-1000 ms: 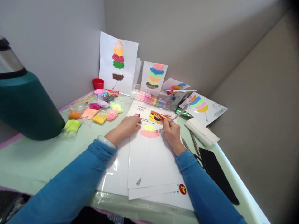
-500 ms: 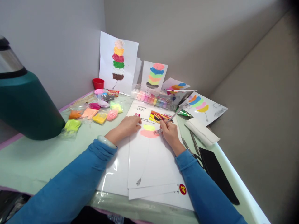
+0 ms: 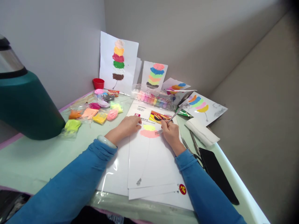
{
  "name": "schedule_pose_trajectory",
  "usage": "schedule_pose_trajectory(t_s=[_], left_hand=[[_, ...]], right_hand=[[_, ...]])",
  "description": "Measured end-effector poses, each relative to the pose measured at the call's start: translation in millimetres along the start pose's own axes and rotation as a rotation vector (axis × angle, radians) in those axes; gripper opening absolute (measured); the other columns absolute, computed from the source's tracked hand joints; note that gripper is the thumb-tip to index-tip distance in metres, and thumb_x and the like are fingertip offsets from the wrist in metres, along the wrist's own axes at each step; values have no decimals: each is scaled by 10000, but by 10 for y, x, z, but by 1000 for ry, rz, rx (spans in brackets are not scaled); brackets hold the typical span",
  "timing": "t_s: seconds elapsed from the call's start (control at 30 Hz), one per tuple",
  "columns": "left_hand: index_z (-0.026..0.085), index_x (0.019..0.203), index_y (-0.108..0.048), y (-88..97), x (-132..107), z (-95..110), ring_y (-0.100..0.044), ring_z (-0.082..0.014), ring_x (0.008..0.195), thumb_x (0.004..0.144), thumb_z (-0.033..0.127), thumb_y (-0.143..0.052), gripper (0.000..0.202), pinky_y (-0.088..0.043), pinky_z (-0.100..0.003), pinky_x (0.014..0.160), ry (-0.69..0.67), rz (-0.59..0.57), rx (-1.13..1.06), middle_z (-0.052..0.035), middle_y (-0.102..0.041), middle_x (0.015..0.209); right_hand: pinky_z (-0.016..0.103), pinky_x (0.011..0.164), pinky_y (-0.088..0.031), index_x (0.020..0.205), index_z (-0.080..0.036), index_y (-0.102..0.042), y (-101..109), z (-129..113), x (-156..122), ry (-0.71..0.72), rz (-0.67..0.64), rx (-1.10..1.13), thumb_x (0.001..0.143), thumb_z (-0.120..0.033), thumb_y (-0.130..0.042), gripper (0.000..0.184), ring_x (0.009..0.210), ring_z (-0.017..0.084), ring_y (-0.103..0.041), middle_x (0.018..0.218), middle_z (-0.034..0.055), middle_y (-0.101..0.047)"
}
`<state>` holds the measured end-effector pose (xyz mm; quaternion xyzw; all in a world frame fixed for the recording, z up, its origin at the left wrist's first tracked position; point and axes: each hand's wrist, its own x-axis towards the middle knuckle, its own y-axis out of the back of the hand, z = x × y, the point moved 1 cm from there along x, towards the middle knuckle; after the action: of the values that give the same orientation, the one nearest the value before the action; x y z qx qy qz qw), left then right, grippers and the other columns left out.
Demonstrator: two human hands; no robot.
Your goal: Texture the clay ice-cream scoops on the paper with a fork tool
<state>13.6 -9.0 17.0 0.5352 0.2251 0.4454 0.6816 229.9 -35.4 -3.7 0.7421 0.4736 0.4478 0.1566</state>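
Pretty cluttered tabletop (image 3: 30,168): fork (image 3: 174,115) is pinched by right fingers (image 3: 164,125) at the pink patch (image 3: 148,134), paper (image 3: 161,165) is touched by loosely curled left fingers (image 3: 135,121).

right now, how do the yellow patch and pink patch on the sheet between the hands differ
The pink patch is wider than the yellow patch. The yellow patch lies farther from the person than the pink patch. The fork's tines are at the pink patch's right end, clear of the yellow patch. Both are on the same white sheet.
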Motion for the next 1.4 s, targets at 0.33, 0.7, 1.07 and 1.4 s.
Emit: schedule_pose_trajectory(t_s=[0.33,0.7,1.07,1.4], left_hand=[[178,970,-624,-4,4,-11,-611,-214,901,779,242,-460,259,-442,-294,769,2,-8,7,-67,-674,987],[179,978,-618,-10,8,-13,-607,-214,912,777,233,-460,261,-442,-294,776,1,-9,11,-68,-674,989],[173,971,-621,-22,14,-30,-612,-224,898,779,241,-456,262,-438,-305,757,-16,3,7,-78,-675,984],[174,963,-617,-1,3,-12,-610,-221,899,782,239,-449,255,-439,-307,761,-8,0,1,-75,-676,985]], right_hand=[[246,525,-330,581,-192,-522,-5,22,-4,-21,44,33,848,-406,-414,359,498,137,-512,499,-13,-521],[250,565,-365,551,-196,-519,-18,11,5,-48,-27,123,841,-404,-435,366,537,144,-552,526,-1,-577],[250,527,-337,581,-192,-528,-12,22,3,-53,25,74,844,-424,-423,366,507,143,-522,505,-5,-549],[257,540,-346,562,-205,-511,-1,4,3,-25,12,52,848,-416,-417,367,515,154,-532,485,-9,-536]])
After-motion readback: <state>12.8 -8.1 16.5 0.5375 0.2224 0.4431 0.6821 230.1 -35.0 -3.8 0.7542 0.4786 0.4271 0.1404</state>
